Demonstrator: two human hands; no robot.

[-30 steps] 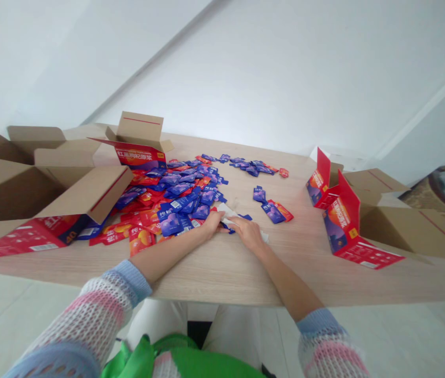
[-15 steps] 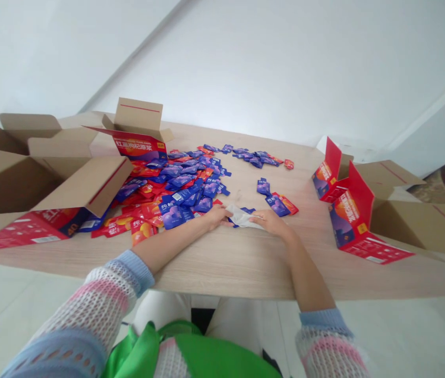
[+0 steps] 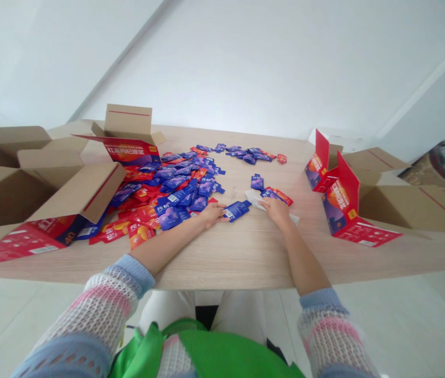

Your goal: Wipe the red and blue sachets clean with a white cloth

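Note:
A blue pouch point(image 3: 237, 210) lies on the table in front of me, its bottom end between the fingers of my left hand point(image 3: 213, 214). To its right, my right hand point(image 3: 277, 209) is closed on a white tissue point(image 3: 255, 200), which sticks out on both sides of the fingers. Just beyond that hand are a red pouch point(image 3: 284, 196) and a blue pouch partly hidden behind the fingers. Another blue pouch point(image 3: 257, 182) lies farther back. Left of my left hand spreads a large heap of red and blue pouches point(image 3: 175, 197).
Open cartons point(image 3: 49, 207) stand on the left, with a red one point(image 3: 131, 150) behind the heap. Two more red cartons point(image 3: 340, 207) point(image 3: 319, 170) stand on the right. Several pouches point(image 3: 251, 155) lie near the wall at the back of the wooden table point(image 3: 222, 262).
My right hand has drawn the white tissue to the right, off the blue pouch, which now shows fully. My left hand stays at the pouch's end. The view has shifted slightly.

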